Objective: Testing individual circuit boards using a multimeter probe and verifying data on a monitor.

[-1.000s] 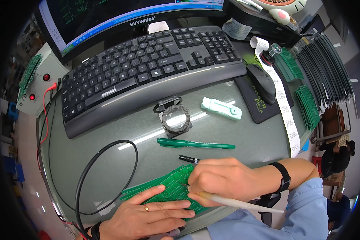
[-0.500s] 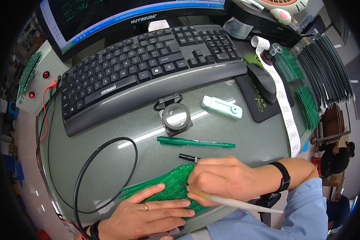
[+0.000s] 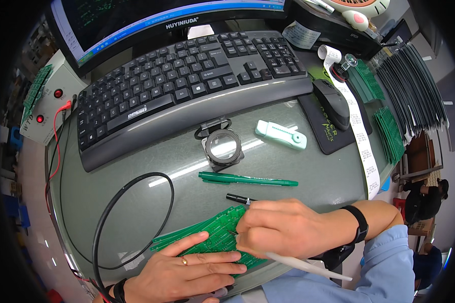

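Observation:
A stack of green circuit boards (image 3: 218, 223) lies at the table's near edge, slightly fanned out. My left hand (image 3: 179, 272) rests on it with fingers stretched flat and spread across the top board. Closed in a pinch, my right hand (image 3: 280, 227) holds a slim tool with a whitish tapered handle (image 3: 311, 266). Its thin dark point touches or hovers just over the board; I cannot tell which. A black pen end (image 3: 239, 199) sticks out beyond my right knuckles, the rest hidden. Further off lies a green marker pen (image 3: 247, 179).
Beyond the marker sit a round magnifying lens (image 3: 222, 147) and a mint-green cutter-like tool (image 3: 280, 135). A keyboard (image 3: 187, 91), mouse (image 3: 331, 103) and paper strip (image 3: 358, 129) border the work area. A black cable (image 3: 98, 227) loops at left; more boards (image 3: 388, 134) stand right.
My right hand has turned slightly, and the tool's handle end has dipped toward me. Its yellowish section is now hidden by the fingers. My left hand and the boards stay put.

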Demonstrator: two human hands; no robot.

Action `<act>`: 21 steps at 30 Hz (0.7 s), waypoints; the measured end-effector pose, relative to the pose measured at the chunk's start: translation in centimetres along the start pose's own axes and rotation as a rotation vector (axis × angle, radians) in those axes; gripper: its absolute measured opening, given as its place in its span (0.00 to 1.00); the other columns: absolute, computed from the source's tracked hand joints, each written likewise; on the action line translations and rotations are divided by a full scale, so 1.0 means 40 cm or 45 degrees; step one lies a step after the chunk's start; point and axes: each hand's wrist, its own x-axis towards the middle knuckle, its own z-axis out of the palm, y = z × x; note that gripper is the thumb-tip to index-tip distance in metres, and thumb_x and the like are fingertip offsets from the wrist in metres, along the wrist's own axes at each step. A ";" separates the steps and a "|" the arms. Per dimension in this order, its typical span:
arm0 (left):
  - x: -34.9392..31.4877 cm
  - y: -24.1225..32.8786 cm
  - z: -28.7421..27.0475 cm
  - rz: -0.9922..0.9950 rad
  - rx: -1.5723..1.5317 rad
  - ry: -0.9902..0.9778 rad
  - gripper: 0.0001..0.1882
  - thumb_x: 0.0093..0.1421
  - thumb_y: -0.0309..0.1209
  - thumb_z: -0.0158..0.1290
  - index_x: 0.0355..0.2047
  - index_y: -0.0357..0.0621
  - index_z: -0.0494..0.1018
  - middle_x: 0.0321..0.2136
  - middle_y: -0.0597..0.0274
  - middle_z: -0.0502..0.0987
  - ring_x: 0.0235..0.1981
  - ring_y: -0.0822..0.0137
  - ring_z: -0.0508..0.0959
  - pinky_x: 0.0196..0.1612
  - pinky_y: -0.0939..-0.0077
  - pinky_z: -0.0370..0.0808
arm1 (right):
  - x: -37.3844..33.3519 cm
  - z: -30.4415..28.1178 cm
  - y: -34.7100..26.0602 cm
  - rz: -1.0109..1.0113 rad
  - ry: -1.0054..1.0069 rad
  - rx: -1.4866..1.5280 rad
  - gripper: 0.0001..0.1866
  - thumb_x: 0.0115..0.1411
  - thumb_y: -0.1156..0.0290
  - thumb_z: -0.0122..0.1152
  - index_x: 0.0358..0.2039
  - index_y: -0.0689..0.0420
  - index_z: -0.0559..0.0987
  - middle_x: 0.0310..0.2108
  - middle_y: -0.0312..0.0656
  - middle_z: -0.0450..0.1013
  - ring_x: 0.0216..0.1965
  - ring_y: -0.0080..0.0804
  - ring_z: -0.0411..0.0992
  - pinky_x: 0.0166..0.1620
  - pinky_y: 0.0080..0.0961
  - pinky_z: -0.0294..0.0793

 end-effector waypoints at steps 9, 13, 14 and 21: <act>-0.002 0.000 -0.004 0.036 0.028 -0.003 0.14 0.58 0.36 0.44 0.30 0.40 0.77 0.40 0.58 0.80 0.53 0.61 0.76 0.63 0.54 0.58 | 0.004 -0.018 -0.016 -0.016 -0.021 -0.211 0.10 0.47 0.74 0.61 0.33 0.57 0.76 0.32 0.39 0.71 0.27 0.29 0.71 0.25 0.24 0.72; 0.000 0.003 -0.015 0.025 -0.021 -0.044 0.14 0.58 0.36 0.45 0.31 0.40 0.77 0.41 0.59 0.80 0.53 0.61 0.76 0.63 0.54 0.58 | 0.016 -0.044 -0.008 -0.096 0.020 -0.199 0.14 0.47 0.71 0.60 0.37 0.53 0.76 0.36 0.36 0.71 0.36 0.31 0.72 0.42 0.27 0.73; 0.000 0.004 -0.017 0.014 -0.021 -0.051 0.14 0.58 0.35 0.45 0.31 0.40 0.76 0.41 0.58 0.80 0.53 0.61 0.76 0.63 0.54 0.58 | 0.008 -0.035 0.000 -0.123 0.048 -0.191 0.15 0.46 0.70 0.62 0.38 0.55 0.77 0.37 0.36 0.72 0.39 0.32 0.73 0.44 0.28 0.74; 0.002 0.017 -0.020 -0.059 -0.037 -0.072 0.14 0.57 0.36 0.45 0.31 0.40 0.78 0.41 0.58 0.80 0.54 0.61 0.75 0.64 0.54 0.57 | -0.015 -0.048 0.024 -0.279 -0.055 -0.234 0.21 0.45 0.71 0.66 0.42 0.61 0.78 0.37 0.40 0.72 0.48 0.36 0.73 0.49 0.32 0.77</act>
